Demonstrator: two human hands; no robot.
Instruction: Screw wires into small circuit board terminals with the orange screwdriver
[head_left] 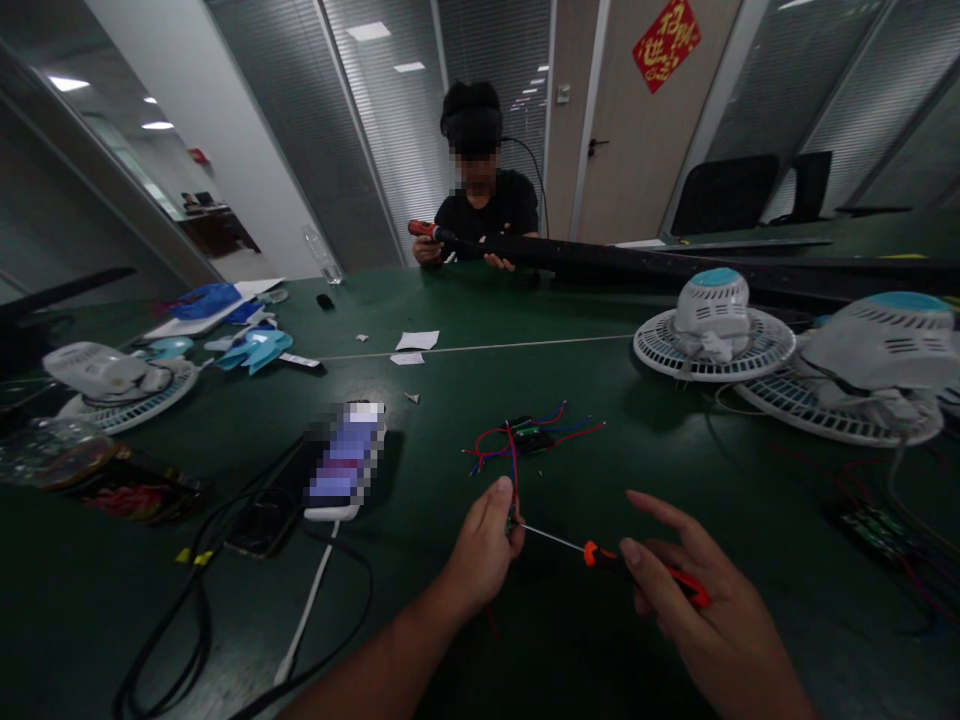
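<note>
My left hand is pinched shut on a small part with red wires running up from it to a little circuit board on the green table. My right hand holds a red and black screwdriver in a loose grip, index finger stretched out. The thin metal shaft points left and its tip meets the part between my left fingers. Red and blue wires spread around the board.
A phone lies left of my hands with a white cable and black cables. White fan parts lie at the right and left. Paper scraps lie mid-table. A person sits opposite, holding a red tool.
</note>
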